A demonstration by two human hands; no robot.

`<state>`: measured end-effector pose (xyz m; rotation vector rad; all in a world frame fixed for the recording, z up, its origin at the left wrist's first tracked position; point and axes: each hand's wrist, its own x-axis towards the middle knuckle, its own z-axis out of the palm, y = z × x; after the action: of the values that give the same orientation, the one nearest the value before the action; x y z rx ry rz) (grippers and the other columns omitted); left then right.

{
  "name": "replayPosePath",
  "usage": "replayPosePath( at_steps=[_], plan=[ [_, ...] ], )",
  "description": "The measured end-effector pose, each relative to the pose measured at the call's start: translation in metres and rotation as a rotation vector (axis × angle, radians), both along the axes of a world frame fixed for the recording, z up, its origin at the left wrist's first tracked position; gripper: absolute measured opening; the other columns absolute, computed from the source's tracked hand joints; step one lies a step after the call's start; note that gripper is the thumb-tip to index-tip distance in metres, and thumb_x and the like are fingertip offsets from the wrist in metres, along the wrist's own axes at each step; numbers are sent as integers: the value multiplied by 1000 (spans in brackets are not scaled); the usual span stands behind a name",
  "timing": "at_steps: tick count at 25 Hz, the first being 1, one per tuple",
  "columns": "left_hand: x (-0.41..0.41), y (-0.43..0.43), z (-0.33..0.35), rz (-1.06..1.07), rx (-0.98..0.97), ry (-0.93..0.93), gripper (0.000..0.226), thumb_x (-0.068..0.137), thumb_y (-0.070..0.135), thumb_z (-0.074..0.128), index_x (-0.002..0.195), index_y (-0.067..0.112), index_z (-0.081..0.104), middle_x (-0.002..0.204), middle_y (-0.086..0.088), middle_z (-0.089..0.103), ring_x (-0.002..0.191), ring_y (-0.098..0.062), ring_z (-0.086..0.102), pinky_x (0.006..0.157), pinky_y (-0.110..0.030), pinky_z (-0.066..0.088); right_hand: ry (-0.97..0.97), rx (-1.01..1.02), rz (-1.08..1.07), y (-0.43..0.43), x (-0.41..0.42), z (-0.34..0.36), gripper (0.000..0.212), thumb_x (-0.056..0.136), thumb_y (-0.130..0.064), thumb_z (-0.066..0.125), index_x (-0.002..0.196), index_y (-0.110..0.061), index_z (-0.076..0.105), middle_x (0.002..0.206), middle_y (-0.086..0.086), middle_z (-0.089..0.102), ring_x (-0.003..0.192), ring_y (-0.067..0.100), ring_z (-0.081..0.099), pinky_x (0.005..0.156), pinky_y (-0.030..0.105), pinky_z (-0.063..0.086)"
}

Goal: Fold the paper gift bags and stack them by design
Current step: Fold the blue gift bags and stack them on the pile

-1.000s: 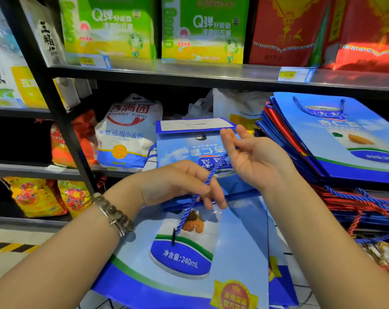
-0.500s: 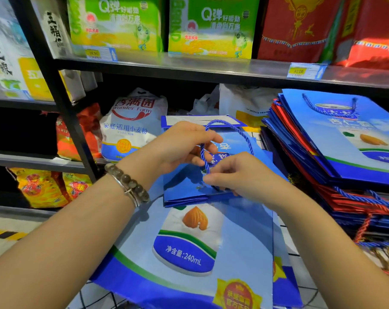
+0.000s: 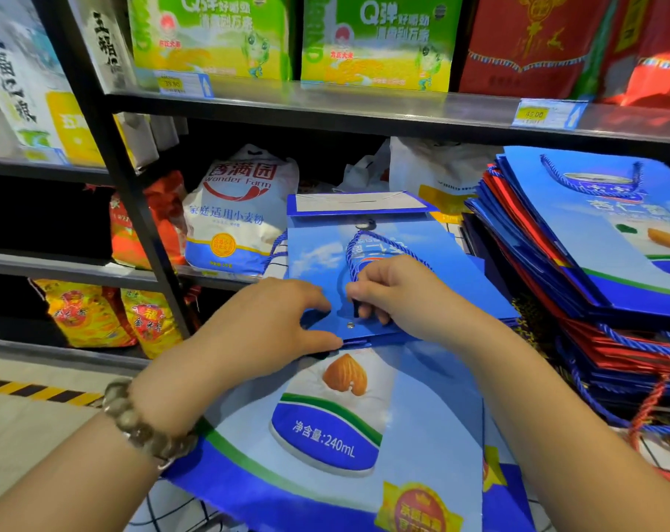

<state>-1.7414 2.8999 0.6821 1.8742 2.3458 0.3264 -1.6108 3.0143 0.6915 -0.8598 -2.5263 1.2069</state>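
Right hand (image 3: 402,293) grip apparently pinches cord (image 3: 350,252) atop blue bag (image 3: 314,259).

A single wide-angle camera, worn on the person's head, is looking forward and down at close range, framing the left hand (image 3: 279,320) and right hand (image 3: 396,297) at centre on a blue gift bag (image 3: 318,259), with shop shelving (image 3: 325,109) curving across the top.

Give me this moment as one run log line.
step: folding | left hand holds blue gift bag at fold edge | right hand pinches rope handle | stack of folded bags at right
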Motion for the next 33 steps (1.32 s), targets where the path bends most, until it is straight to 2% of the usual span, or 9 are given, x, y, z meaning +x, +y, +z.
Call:
replayPosePath(
  at_steps=[5, 10, 14, 19, 22, 24, 26, 29, 33],
  plan=[
    [-2, -3, -12, -86, 216, 126, 57, 74, 65, 28, 90, 32, 72, 86, 10, 72, 77, -11, 61, 66, -27, 44, -44, -9, -8, -2, -4, -8, 32, 92, -18, 54, 60, -15, 54, 60, -6, 60, 48, 6, 43, 56, 25, 40],
    [-4, 0, -23, -209, 409, 235, 40, 80, 42, 39, 61, 23, 69, 55, 5, 63, 45, -18, 56, 38, -28, 42, -161, 235, 14, 1, -8, -7, 37, 90, -25, 56, 58, -11, 46, 54, 0, 43, 54, 14, 37, 56, 31, 32],
    [-3, 2, -20, -209, 419, 359, 41, 83, 38, 36, 59, 19, 64, 53, 1, 60, 41, -22, 54, 36, -27, 37, -203, 440, 92, 3, -8, -11, 37, 93, -31, 50, 61, -12, 47, 63, 2, 47, 65, 20, 43, 61, 36, 36],
    [-7, 6, -13, -209, 425, 406, 37, 82, 34, 38, 60, 14, 61, 54, -1, 57, 39, -26, 53, 34, -25, 33, -261, 434, 332, 12, 10, -5, 12, 92, -13, 47, 86, -6, 56, 95, 5, 49, 89, 21, 44, 84, 36, 37],
    [-3, 4, -4, -332, 352, 467, 5, 73, 18, 63, 75, 13, 63, 69, -5, 59, 45, -27, 53, 34, -24, 25, -337, 466, 341, 18, 7, -8, 16, 92, -13, 46, 100, -10, 60, 105, 2, 54, 97, 22, 48, 87, 37, 41],
    [3, 9, 1, -396, 317, 547, 12, 66, 12, 72, 75, 12, 64, 74, -8, 57, 52, -27, 52, 39, -24, 22, -364, 417, 343, 21, 2, -4, 17, 94, -15, 47, 103, -10, 61, 107, 4, 59, 99, 23, 51, 88, 36, 42],
    [6, 20, 6, -425, 290, 578, 17, 77, 22, 52, 79, 10, 65, 77, -11, 57, 59, -29, 51, 47, -29, 24, -364, 350, 350, 23, 1, 0, 13, 95, -19, 49, 99, -15, 61, 103, 2, 60, 96, 20, 51, 85, 30, 41],
    [10, 34, -2, -357, 294, 470, 43, 86, 32, 24, 100, 12, 59, 93, -10, 56, 75, -31, 49, 62, -33, 24, -322, 268, 350, 24, 2, 0, 17, 95, -21, 50, 107, -20, 62, 103, -4, 60, 95, 14, 51, 81, 22, 40],
    [3, 27, -7, -449, 396, 94, 14, 82, 35, 51, 86, 27, 62, 90, 8, 56, 77, -11, 51, 57, -26, 37, -250, 241, 319, 21, 5, -2, 28, 94, -15, 50, 73, -34, 54, 93, -1, 59, 89, 17, 52, 84, 31, 43]
  ],
)
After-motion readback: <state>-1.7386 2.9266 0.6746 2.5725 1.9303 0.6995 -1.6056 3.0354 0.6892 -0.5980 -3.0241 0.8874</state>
